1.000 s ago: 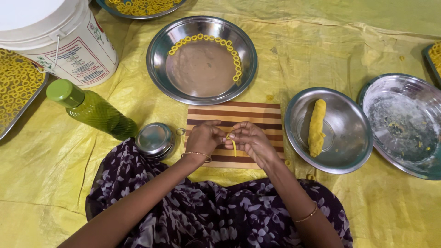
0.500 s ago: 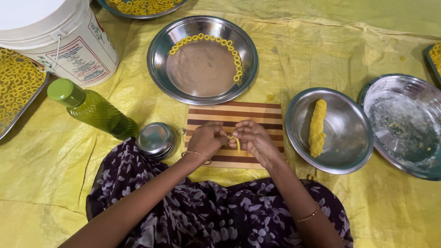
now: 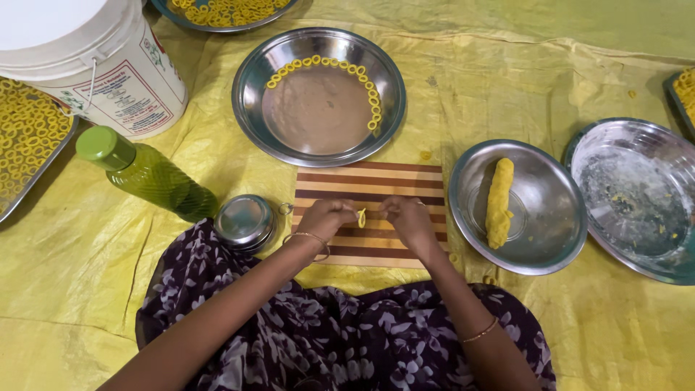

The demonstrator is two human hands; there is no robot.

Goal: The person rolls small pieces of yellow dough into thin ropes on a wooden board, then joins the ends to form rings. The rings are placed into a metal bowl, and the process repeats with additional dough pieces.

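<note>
- Two hands meet over the striped brown-and-cream wooden board (image 3: 369, 210).
- Left hand (image 3: 327, 217) and right hand (image 3: 407, 217) each pinch, fingertips closed, one small yellow dough loop (image 3: 361, 217) between them, above the board.
- Yellow dough log (image 3: 499, 203) lies in the round steel bowl (image 3: 557, 217), right of the board.

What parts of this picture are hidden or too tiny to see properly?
Head view:
- Dough strip: too small, partly hidden between left hand and right hand; shape unclear.
- White bucket: top cut off by the edge.
- Tray of rings: cut off at the left edge.
- Small steel tin: lid hides its contents.
</note>
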